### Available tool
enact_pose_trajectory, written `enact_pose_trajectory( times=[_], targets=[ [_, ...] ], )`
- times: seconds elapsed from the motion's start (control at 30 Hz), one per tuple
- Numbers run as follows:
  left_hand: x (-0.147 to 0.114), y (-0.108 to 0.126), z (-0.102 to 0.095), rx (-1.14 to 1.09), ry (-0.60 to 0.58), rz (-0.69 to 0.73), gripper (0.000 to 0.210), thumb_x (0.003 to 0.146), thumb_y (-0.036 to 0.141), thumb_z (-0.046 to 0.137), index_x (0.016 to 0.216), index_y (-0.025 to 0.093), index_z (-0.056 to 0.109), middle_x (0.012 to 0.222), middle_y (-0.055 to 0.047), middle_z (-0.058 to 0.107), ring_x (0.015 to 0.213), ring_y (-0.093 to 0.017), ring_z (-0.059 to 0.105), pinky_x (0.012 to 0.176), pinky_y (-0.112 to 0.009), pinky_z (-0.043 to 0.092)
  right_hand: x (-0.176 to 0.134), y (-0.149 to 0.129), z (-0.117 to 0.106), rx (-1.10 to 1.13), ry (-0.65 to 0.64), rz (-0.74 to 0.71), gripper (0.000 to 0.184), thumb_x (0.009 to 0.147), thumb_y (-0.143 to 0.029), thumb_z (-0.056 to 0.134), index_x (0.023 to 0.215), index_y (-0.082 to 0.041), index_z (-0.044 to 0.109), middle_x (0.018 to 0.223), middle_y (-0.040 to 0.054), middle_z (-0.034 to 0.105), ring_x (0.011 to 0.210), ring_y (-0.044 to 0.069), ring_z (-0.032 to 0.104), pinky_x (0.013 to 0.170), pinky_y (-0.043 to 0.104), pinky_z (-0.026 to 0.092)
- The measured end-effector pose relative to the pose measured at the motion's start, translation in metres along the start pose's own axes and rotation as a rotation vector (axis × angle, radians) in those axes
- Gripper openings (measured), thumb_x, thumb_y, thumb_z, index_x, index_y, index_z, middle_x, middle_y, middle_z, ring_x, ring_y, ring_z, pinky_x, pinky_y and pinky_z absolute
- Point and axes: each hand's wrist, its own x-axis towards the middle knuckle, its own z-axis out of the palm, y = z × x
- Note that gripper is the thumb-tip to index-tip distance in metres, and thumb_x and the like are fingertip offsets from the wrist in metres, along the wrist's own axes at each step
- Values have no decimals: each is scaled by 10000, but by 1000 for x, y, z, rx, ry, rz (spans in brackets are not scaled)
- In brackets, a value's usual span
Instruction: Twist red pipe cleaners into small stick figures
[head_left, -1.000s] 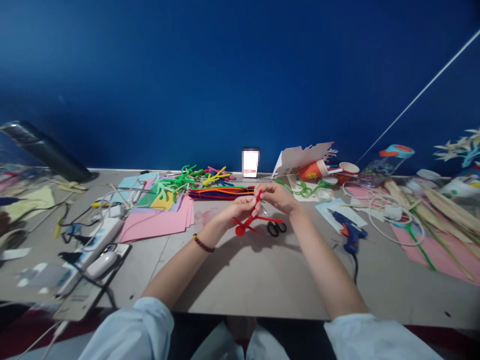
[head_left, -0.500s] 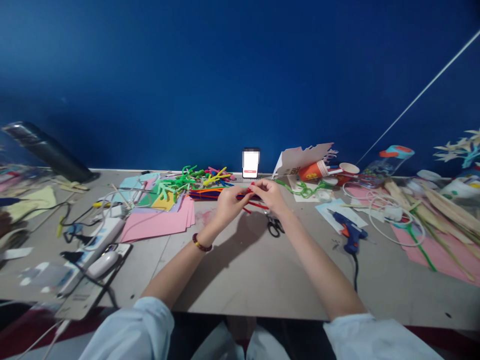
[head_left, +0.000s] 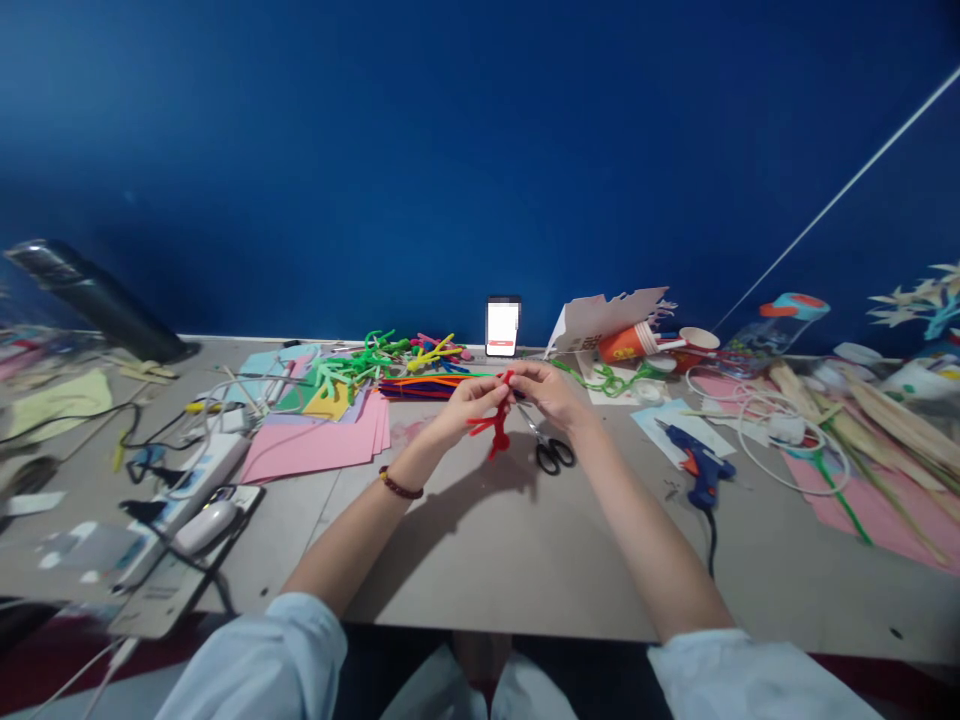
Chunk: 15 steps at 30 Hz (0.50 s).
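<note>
Between my two hands hangs a red pipe cleaner figure (head_left: 501, 430), bent and twisted, with thin ends sticking out to the left and downward. My left hand (head_left: 474, 402) pinches its upper part from the left, fingers closed. From the right, my right hand (head_left: 551, 392) grips the top of it between thumb and fingertips. Just below my right hand, black-handled scissors (head_left: 553, 456) lie on the table. Behind my hands is a bundle of orange, red and dark pipe cleaners (head_left: 420, 387).
A lit phone (head_left: 502, 327) leans against the blue wall. Pink paper (head_left: 315, 447) and green pipe cleaner pieces (head_left: 360, 362) lie to the left, near a power strip (head_left: 184, 500). At right are a blue glue gun (head_left: 701, 465), an orange paper cup (head_left: 628, 342) and dried husks (head_left: 892, 420).
The red figure has turned and now hangs downward in view below my fingers, where before mostly thin strands showed. Both hands have shifted slightly, and the scissors show more fully.
</note>
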Motion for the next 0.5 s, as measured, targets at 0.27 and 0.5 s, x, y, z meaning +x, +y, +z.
enact_pose_trajectory(
  times=[0.27, 0.5],
  targets=[
    [-5, -4, 4, -354, -251, -47, 324, 762, 442, 661, 700, 126, 630, 622, -35, 584, 622, -126, 556, 625, -254, 436, -1, 3, 3, 84, -70, -31, 289, 634, -425, 784, 667, -191, 617, 779, -3, 621, 544, 106, 586, 503, 251, 481],
    [7, -3, -10, -307, 20, -206, 467, 801, 577, 534, 847, 138, 684, 772, -92, 689, 718, -159, 630, 694, -276, 476, 1, 1, 5, -41, 134, -33, 275, 668, -432, 734, 714, -206, 584, 626, -47, 568, 537, 110, 553, 598, 283, 491]
  ],
)
